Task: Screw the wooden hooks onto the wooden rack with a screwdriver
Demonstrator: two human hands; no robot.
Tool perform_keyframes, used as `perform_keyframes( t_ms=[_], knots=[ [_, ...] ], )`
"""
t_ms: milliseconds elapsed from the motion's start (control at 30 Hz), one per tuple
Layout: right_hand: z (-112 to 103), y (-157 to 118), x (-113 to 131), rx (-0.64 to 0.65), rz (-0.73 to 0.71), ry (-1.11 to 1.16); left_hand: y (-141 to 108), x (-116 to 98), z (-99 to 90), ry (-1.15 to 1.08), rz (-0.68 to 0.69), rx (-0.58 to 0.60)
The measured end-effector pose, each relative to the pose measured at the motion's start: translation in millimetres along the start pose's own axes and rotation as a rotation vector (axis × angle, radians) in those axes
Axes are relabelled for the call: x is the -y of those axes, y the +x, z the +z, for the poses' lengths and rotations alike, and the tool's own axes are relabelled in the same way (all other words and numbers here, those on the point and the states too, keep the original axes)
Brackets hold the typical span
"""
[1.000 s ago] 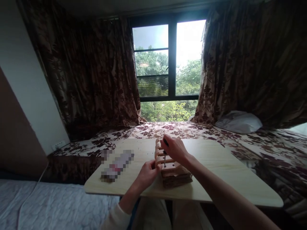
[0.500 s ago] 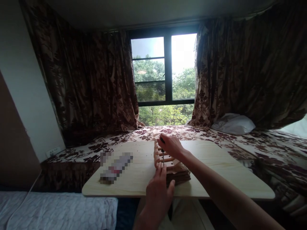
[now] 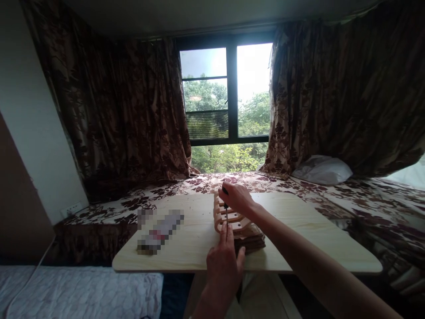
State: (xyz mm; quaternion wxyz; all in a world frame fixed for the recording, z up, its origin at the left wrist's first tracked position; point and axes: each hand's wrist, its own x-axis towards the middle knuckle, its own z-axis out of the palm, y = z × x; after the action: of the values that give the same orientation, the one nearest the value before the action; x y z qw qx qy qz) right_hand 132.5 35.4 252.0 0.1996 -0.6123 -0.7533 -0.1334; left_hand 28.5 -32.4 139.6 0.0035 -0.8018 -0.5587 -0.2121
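My right hand point(image 3: 236, 198) is closed around the black handle of a screwdriver point(image 3: 226, 215), held upright with its shaft pointing down. Beneath it lies a pale wooden slatted piece point(image 3: 236, 226) with rounded ends and small dark holes. My left hand point(image 3: 224, 261) reaches in from the near side, its fingers stretched out beside the screwdriver's tip and its thumb apart near the brown layered stack point(image 3: 252, 243). The slatted piece rests on that stack. Whether a screw sits under the tip is hidden by my fingertips.
A pale wood-grain table point(image 3: 299, 239) with rounded corners carries the work. On its left lies a blurred-out flat packet point(image 3: 161, 232). Behind is a flower-patterned ledge point(image 3: 159, 195) with a white plastic bag point(image 3: 323, 169), below a window between curtains.
My left fingers have shifted slightly right and up, closer to the screwdriver's tip. My right hand stays on the handle, and the whole view has tilted a little.
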Motion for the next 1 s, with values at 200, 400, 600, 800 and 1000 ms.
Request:
perform_keyframes(
  t_ms=[200, 400, 600, 800, 1000],
  knots=[
    [-13, 5, -3, 0.052, -0.118, -0.046, 0, -1, -4.9, 0.014, 0.004, 0.005],
    [-15, 10, 1, 0.078, -0.159, -0.11, 0, -2, -6.0, 0.013, 0.016, 0.002],
    [-21, 8, 3, 0.099, -0.173, -0.147, -1, -1, -5.0, 0.029, 0.013, -0.004],
    [-33, 6, -2, 0.157, -0.267, -0.138, -1, -1, -2.0, 0.037, 0.014, -0.017],
    [-29, 6, 0, 0.148, -0.249, -0.14, -2, -1, -1.8, 0.049, 0.02, -0.025]
  ],
)
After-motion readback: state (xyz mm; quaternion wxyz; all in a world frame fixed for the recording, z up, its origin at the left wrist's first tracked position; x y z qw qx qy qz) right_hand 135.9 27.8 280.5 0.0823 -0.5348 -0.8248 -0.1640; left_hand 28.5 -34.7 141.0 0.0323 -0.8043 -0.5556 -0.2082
